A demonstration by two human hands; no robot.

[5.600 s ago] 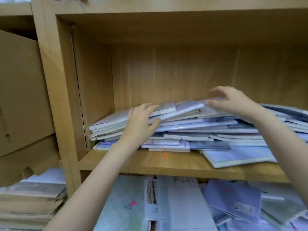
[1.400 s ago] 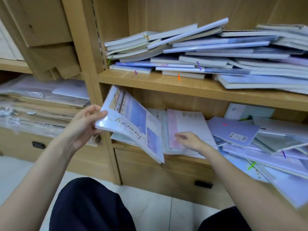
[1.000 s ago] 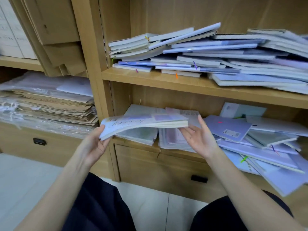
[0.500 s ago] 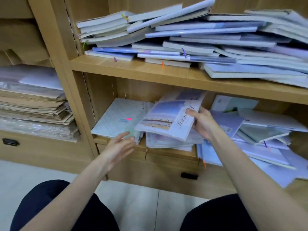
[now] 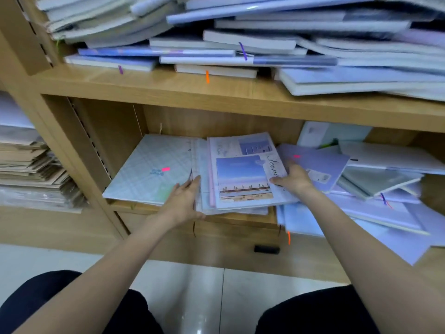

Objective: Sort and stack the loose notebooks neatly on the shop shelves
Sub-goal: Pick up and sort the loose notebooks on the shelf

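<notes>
Sitting on top of a small pile on the lower shelf [image 5: 154, 208] is the notebook [image 5: 243, 174] both hands are squaring up. Its cover is pale, with a photo panel of blue sky over a flat shoreline, a smaller blue picture above that, and curly script running down the right edge. A pink strip is showing along its left side, and the whole thing is looking glossy, like it's wrapped in clear film.

The left hand [image 5: 184, 201] is pressing flat against the left edge of that pile, fingers straight and close together, not wrapped round anything. The right hand [image 5: 295, 179] is gripping the notebook's right edge, thumb lying on the cover across the script and fingers tucked down behind the edge.

Just to the left, a pale grid-pattern notebook [image 5: 151, 169] with a pink tag is lying flat, hanging a little over the shelf front. To the right, a lilac notebook [image 5: 320, 165] with a barcode sticker is lying tilted over a messy spread of more lilac and grey ones.

Up on the upper shelf [image 5: 216, 92], a big untidy heap of notebooks [image 5: 240, 39] is lying criss-crossed, with purple and orange ribbon markers dangling over the front edge. Further left, a stack of brown paper goods [image 5: 31, 169] is sitting in the next bay.
</notes>
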